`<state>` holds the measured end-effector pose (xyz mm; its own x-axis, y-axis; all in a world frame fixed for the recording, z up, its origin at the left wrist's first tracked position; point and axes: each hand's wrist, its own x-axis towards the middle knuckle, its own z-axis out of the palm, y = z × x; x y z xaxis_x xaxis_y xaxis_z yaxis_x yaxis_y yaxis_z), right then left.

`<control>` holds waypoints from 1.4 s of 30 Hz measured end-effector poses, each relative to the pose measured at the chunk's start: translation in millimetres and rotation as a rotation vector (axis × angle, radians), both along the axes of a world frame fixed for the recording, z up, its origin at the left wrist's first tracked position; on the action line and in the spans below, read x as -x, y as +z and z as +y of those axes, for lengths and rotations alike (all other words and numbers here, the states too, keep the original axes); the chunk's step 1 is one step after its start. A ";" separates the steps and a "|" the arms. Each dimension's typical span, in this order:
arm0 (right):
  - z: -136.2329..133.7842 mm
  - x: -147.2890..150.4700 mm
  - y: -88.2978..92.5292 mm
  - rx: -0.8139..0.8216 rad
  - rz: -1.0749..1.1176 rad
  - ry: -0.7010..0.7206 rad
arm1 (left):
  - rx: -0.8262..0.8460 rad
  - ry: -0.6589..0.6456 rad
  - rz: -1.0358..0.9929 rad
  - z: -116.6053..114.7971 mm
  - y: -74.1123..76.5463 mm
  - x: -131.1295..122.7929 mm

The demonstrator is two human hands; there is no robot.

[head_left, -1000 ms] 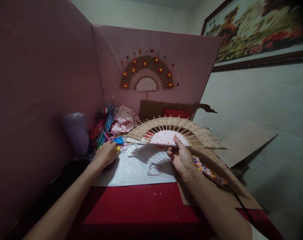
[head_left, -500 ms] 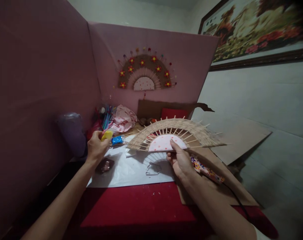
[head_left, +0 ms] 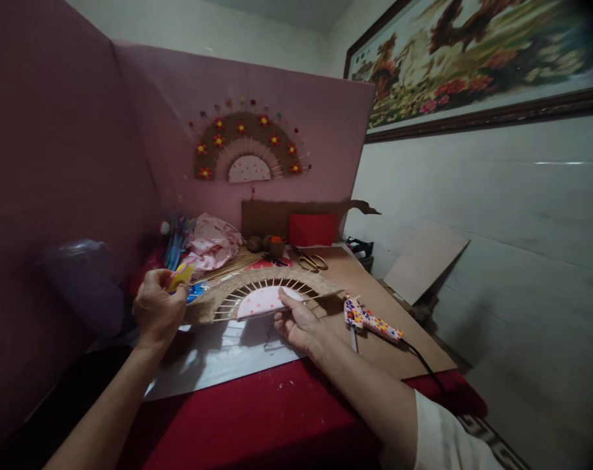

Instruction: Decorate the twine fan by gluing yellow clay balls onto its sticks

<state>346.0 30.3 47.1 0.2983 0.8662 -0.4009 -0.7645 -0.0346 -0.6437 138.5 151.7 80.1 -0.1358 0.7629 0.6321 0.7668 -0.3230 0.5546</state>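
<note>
My right hand (head_left: 300, 324) grips a half-round woven straw fan (head_left: 212, 292) by its lower edge. The thumb presses on its white half-circle of red-dotted cloth (head_left: 257, 302), and thin sticks fan out from there into the weave. My left hand (head_left: 160, 308) pinches a small yellow lump (head_left: 181, 277), perhaps modelling clay, near the fan's left end. Behind that hand lies a shiny blue packet (head_left: 197, 290), partly covered.
A flower-patterned glue gun (head_left: 372, 320) lies on brown cardboard (head_left: 404, 362) at right, its cord running off the front. Scissors (head_left: 312, 262) lie behind the fan. A finished fan with flowers (head_left: 247, 134) hangs on the pink panel. White paper (head_left: 212, 372) covers part of the red tablecloth (head_left: 242, 427).
The view has turned right. The fan's left end has come close to my left hand and the yellow lump. The glue gun and scissors now show more fully.
</note>
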 end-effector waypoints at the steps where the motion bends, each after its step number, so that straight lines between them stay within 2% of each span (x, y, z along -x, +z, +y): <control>1: -0.7 -0.4 -0.7 0.005 0.027 0.027 | -0.004 -0.001 -0.003 -0.1 -1.8 -0.7; 7: -9.7 3.3 1.5 0.036 0.130 0.124 | -0.033 -0.029 0.010 -4.6 -11.2 -3.0; 12: -40.3 12.4 8.4 0.040 0.082 0.231 | -0.089 -0.050 0.021 -11.1 -14.2 -4.4; 14: -51.6 12.8 10.6 0.009 -0.213 0.302 | -0.125 -0.071 0.022 -12.0 -15.5 -5.4; 15: -55.1 11.2 11.7 -0.031 -0.455 0.298 | -0.145 -0.082 0.027 -12.1 -16.5 -5.9; 19: -56.8 -9.2 18.7 -0.245 -1.622 0.072 | -0.202 -0.093 0.051 -11.9 -21.2 -6.7; 21: -59.6 -25.8 24.2 -0.192 -1.995 0.032 | -0.214 -0.104 0.057 -12.8 -22.8 -5.8; 24: -77.4 -55.1 31.1 0.096 -2.259 0.043 | -0.237 -0.132 0.047 -14.9 -23.1 -3.4; 27: -105.7 -87.8 29.0 0.396 -2.357 0.079 | -0.230 -0.141 0.033 -15.2 -22.7 -2.3; 31: -132.7 -125.8 10.9 0.644 -2.325 0.188 | -0.215 -0.152 -0.014 -13.2 -24.5 -4.8; 34: -138.4 -140.7 -3.7 0.637 -2.213 0.197 | -0.213 -0.169 -0.057 -13.3 -26.8 -6.9; 39: -137.2 -152.2 -16.2 0.542 -2.197 0.107 | -0.200 -0.166 -0.076 -14.7 -27.5 -6.4; 42: -133.9 -160.9 -19.0 0.601 -2.170 0.047 | -0.176 -0.149 -0.072 -13.6 -27.0 -6.1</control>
